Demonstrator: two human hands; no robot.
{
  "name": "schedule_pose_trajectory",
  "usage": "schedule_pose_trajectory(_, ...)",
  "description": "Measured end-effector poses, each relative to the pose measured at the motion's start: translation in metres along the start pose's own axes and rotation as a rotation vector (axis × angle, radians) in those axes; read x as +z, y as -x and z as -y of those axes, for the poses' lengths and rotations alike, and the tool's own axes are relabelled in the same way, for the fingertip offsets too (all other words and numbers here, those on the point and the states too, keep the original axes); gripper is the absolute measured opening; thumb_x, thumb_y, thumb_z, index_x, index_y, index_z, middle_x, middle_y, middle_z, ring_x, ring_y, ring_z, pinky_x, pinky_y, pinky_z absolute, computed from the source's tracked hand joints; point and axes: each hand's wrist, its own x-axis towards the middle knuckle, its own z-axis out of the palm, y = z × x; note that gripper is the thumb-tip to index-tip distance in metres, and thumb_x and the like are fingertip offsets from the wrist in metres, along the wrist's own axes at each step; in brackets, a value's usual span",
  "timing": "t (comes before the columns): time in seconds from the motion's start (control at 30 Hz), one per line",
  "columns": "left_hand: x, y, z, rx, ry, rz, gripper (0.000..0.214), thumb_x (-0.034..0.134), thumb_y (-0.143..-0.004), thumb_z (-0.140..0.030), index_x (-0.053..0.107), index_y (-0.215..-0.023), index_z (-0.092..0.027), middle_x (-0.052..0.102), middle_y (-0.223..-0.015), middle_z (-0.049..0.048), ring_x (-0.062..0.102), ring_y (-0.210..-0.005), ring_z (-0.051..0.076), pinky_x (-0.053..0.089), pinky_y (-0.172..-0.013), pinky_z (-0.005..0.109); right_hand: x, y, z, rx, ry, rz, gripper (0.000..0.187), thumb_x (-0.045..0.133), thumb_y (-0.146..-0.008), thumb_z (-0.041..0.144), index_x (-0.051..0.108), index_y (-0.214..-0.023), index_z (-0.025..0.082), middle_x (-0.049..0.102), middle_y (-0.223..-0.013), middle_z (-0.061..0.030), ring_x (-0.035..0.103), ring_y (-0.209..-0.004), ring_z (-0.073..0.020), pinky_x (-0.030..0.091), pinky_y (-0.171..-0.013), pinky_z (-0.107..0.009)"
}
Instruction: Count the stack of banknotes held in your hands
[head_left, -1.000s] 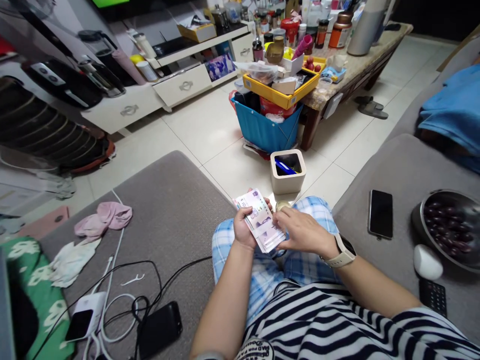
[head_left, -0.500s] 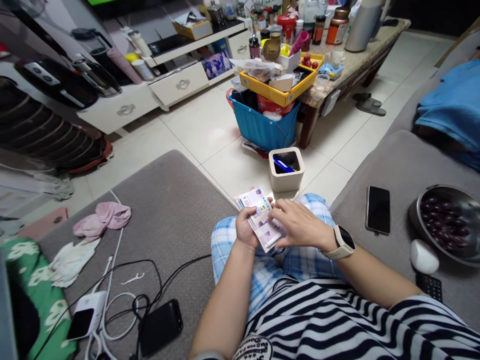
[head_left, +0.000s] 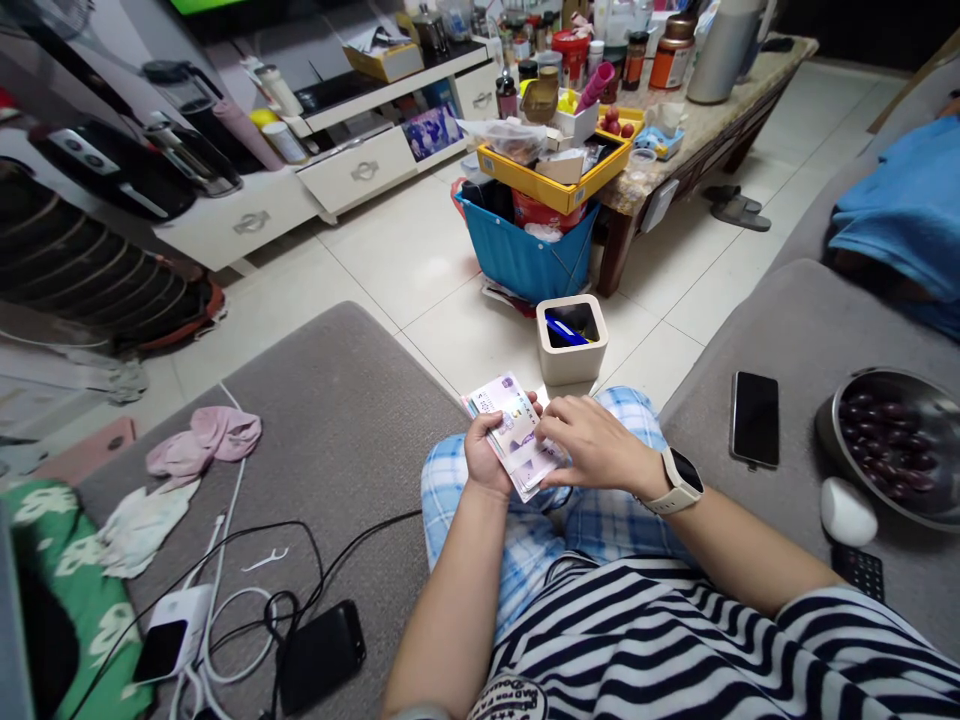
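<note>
A stack of banknotes (head_left: 501,400), the top one pale purple with a 5 on it, lies above my lap. My left hand (head_left: 487,462) is closed around its left side, thumb pressed across the top note. From the right, my right hand (head_left: 596,440), with a watch (head_left: 681,480) on the wrist, has its bent fingers on the stack's face and its thumb by the lower edge. Its exact pinch is partly hidden. Just beyond the notes, a beige square bin (head_left: 571,362) with something blue inside stands on the floor.
A blue basket (head_left: 525,250) sits beside the cluttered table (head_left: 750,95). On the right seat lie a phone (head_left: 755,420), a metal bowl (head_left: 832,425) of dark fruit and a remote (head_left: 859,570). Cables and a black power bank (head_left: 322,655) lie at left.
Both hands and the stack of banknotes have shifted slightly left. The fingers of my right hand stay on the notes.
</note>
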Motion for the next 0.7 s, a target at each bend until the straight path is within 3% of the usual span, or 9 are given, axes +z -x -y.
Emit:
schedule_pose_trajectory(0.2, 0.0000, -0.0008, -0.0011, 0.005, 0.025, 0.006, 0.052, 0.056, -0.065, -0.029, 0.064, -0.109, -0.004, 0.070, -0.097, 0.0182, 0.065, -0.097, 0.035, 0.051, -0.085, 0.047, 0.0042, 0.0037, -0.0003, -0.029, 0.021, -0.096, 0.034, 0.062, -0.084, 0.050, 0.057, -0.096, 0.018, 0.056, -0.100, -0.0095, 0.045, -0.084, -0.0213, 0.029, -0.072, -0.034)
schedule_pose_trajectory(0.7, 0.0021, 0.0002, 0.0024, 0.000, 0.010, 0.010, 0.056, 0.056, -0.065, -0.029, 0.063, -0.115, -0.006, 0.070, -0.100, 0.0170, 0.066, -0.098, 0.035, 0.050, -0.087, 0.047, 0.0012, 0.0029, -0.0027, -0.025, 0.045, -0.095, 0.037, 0.067, -0.080, 0.050, 0.057, -0.098, 0.018, 0.058, -0.102, -0.0087, 0.045, -0.084, -0.0206, 0.027, -0.072, -0.033)
